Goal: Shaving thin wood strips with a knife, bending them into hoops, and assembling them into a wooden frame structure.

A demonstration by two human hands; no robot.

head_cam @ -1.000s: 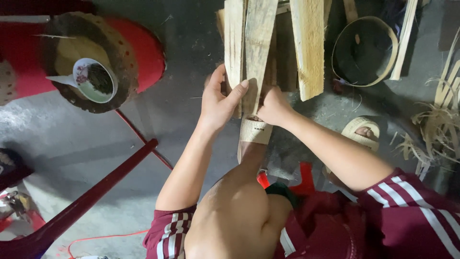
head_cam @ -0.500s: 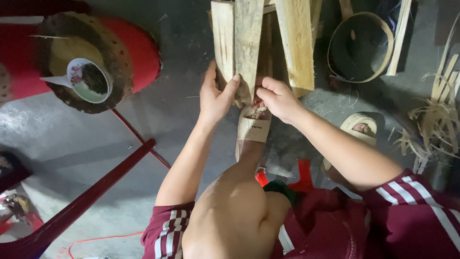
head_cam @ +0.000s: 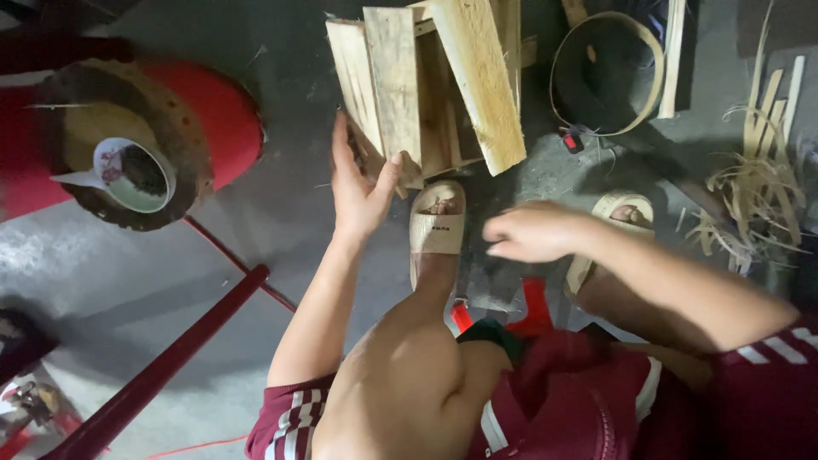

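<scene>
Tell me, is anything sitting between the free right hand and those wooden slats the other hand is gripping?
Nothing visible blocks it. The right hand hangs open above the floor, apart from the wooden slats; only the sandalled foot lies beside that gap. The left hand holds them.

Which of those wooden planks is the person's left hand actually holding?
The left hand grips the leftmost plank at its lower end. The wide plank to the right lies untouched, and the right hand holds nothing.

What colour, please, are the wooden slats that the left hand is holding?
Pale, unpainted yellowish wood; the wooden slats show best in the head view.
</scene>
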